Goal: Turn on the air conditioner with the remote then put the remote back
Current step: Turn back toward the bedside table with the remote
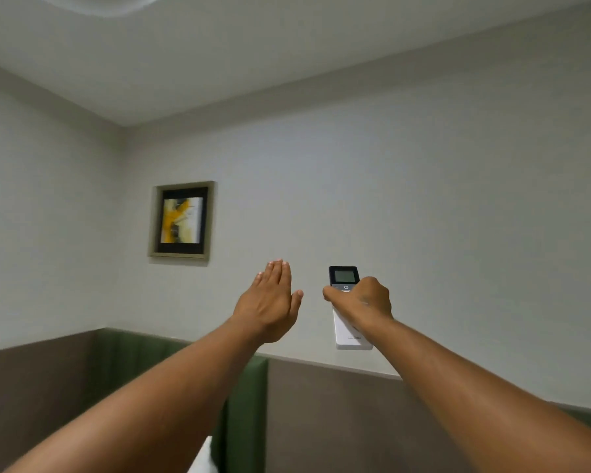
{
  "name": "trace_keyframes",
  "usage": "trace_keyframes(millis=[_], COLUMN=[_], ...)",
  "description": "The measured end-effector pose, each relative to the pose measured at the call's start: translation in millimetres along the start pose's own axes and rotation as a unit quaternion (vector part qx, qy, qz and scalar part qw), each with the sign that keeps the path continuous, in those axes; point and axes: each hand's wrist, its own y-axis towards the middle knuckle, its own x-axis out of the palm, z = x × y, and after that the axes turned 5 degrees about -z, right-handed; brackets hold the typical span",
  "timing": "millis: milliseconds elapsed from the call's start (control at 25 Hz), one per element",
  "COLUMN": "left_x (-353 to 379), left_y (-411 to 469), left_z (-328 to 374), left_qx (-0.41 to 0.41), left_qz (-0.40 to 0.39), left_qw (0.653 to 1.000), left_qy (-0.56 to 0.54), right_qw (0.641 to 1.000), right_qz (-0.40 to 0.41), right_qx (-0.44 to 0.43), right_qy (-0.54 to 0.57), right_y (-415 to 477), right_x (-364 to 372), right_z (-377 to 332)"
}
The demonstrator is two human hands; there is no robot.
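Observation:
A slim remote (344, 276) with a dark top and a small grey screen stands upright against the right wall. Its lower part sits in a white wall holder (352, 339). My right hand (361, 300) is closed around the remote's middle, fingers wrapped just under the screen and power button. To the left of it, my left hand (273, 300) is raised flat with fingers together and extended, holding nothing, a short gap from the remote. No air conditioner is in view.
A framed yellow and black picture (182, 220) hangs on the wall to the left. A green padded panel (243, 404) and brown lower wall panels (338, 421) run below. A curved ceiling recess (110, 5) shows at the top.

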Motion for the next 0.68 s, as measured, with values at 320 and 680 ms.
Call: trace_keyframes(millis=[320,680], left_x=[56.0,102.6], left_y=[52.9,53.1], left_z=[141.1,188.3], left_qx=[0.136,0.160], left_qz=[-0.003,-0.047], left_qw=[0.986,0.977], left_qy=[-0.094,-0.133], right_qw=[0.985,0.974], right_qz=[0.135,0.163], right_qx=[0.080,0.118], right_qy=[-0.077,-0.100], right_y=[13.3,10.8], right_x=[-128.7,-154.8], right_z=[74.7,125.1])
